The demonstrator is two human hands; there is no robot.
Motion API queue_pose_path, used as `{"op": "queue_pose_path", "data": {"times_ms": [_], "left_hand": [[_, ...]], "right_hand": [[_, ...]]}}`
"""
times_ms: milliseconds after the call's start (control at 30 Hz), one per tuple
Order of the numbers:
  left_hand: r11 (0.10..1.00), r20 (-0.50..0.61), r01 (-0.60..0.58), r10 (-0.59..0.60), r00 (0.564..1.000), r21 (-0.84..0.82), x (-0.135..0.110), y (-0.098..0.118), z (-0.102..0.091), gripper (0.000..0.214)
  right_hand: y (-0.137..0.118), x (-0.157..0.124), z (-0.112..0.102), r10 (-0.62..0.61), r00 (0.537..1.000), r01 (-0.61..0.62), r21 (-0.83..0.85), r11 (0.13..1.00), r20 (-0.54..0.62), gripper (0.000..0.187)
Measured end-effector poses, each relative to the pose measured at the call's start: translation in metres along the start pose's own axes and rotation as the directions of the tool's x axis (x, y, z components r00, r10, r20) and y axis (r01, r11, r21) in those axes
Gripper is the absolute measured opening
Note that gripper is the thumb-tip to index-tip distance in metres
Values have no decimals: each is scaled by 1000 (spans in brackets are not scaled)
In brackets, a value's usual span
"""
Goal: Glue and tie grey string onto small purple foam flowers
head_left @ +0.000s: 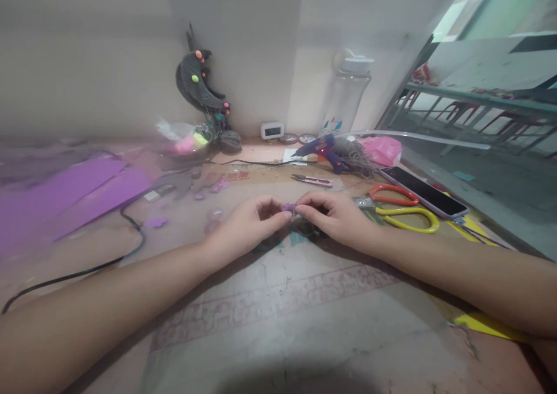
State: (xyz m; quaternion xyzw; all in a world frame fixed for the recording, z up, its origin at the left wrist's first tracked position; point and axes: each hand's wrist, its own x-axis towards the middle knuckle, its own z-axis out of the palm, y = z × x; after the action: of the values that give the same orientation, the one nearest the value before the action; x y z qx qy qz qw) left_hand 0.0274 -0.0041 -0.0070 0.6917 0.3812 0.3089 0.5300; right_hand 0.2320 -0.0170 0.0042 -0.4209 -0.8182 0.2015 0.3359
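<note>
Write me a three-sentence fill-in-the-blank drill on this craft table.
1. The left hand and right hand pinch between them a small piece whose colour is ____.
2. The scissors have one orange handle and one ____ handle.
3. The phone lies on the ____ side of the scissors.
Missing words: purple; yellow; right.

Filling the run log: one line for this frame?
left hand: pinches small purple piece | right hand: pinches same piece | near right hand: scissors, phone, glue gun
</note>
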Motion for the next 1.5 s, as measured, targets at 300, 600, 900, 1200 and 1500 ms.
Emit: {"op": "queue_pose_path", "data": {"times_ms": [300,600,900,1200,1500], "left_hand": [[997,-26,-24,26,999,76,-2,5,-1,34],[998,-72,13,-8,997,67,-2,3,0,30],[999,-24,2,-3,1000,-39,-1,-2,1,30],[998,-254,-46,31,967,-51,5,6,-3,21],[976,-114,-5,-20,993,-219,1,8,2,23]], "right_hand": [[-2,0,-2,-36,999,37,8,999,-25,26],[0,0,-1,-43,999,42,-42,998,-29,22],[1,0,-2,-48,998,46,-60,997,-27,25],[6,0,-5,-170,985,173,-125,977,37,26],[8,-2,-1,-237,960,271,-282,920,151,29]]}}
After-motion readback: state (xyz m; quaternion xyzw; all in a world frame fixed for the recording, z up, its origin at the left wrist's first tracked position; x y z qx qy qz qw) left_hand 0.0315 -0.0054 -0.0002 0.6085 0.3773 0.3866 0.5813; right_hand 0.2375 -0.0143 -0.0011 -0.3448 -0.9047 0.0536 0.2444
